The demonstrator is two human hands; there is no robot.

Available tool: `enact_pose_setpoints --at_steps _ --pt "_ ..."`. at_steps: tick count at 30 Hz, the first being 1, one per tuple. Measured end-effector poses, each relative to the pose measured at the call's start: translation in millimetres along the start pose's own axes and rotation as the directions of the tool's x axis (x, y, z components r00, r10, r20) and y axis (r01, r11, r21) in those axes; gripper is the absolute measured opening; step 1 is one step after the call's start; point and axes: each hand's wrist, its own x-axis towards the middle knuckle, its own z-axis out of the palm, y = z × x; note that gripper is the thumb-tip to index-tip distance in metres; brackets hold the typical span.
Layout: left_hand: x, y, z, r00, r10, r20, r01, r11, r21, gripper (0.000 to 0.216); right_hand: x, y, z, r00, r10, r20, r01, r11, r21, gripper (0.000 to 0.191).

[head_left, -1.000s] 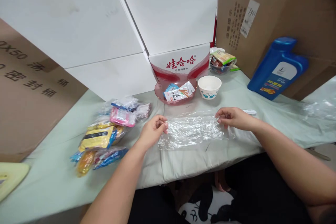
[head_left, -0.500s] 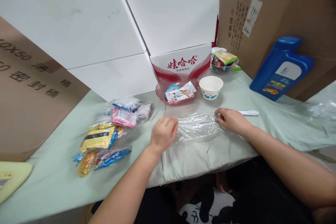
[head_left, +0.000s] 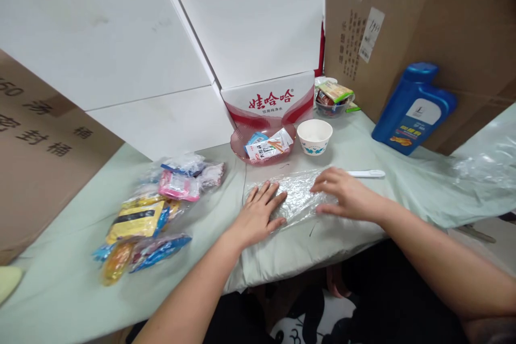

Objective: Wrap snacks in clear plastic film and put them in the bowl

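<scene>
A clear plastic bag (head_left: 300,200) lies flat and crinkled on the cloth-covered table. My left hand (head_left: 260,209) rests palm down on its left part with fingers spread. Over its right end is my right hand (head_left: 342,193), fingers apart and bent; whether the fingertips touch the plastic I cannot tell. A white plastic handle (head_left: 366,173) sticks out beyond my right hand, its other end hidden. Behind the bag stand a pink glass dish (head_left: 262,158) holding snack packets (head_left: 269,146) and a white paper bowl (head_left: 315,137) with a blue pattern.
Several packaged snacks (head_left: 149,215) are heaped at the left. A blue jug (head_left: 413,110) stands at the right before a brown carton (head_left: 387,27). White boxes (head_left: 258,27) wall off the back, near a clear bowl of packets (head_left: 332,105). Crumpled plastic (head_left: 487,158) lies at far right.
My hands have let go of the bag's two ends. The left hand has opened flat onto it, and the right fingers have spread and moved inward. The view has shifted slightly right.
</scene>
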Motion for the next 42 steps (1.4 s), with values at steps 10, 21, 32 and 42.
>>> enact_pose_setpoints --at_steps 10,21,32,42 --pt "-23.4 -26.4 -29.6 0.977 -0.079 -0.198 0.076 0.997 -0.024 0.041 -8.2 3.6 -10.1 0.945 0.032 0.326 -0.045 0.998 0.033 0.015" --pt "-41.7 -20.0 -51.6 0.997 -0.014 0.073 0.031 0.974 -0.224 0.015 -7.9 21.1 -5.3 0.977 -0.023 0.21 0.036 0.998 -0.054 0.019" --pt "-35.8 -42.8 -36.6 0.924 -0.381 0.016 0.329 0.775 -0.539 0.006 -5.3 28.3 0.8 0.923 0.329 0.2 -0.36 0.922 0.145 0.013" --pt "-4.0 -36.0 -21.4 0.763 -0.607 -0.223 0.586 0.795 -0.158 0.015 20.2 15.9 27.3 0.789 0.611 0.067 -0.576 0.773 -0.265 0.025"
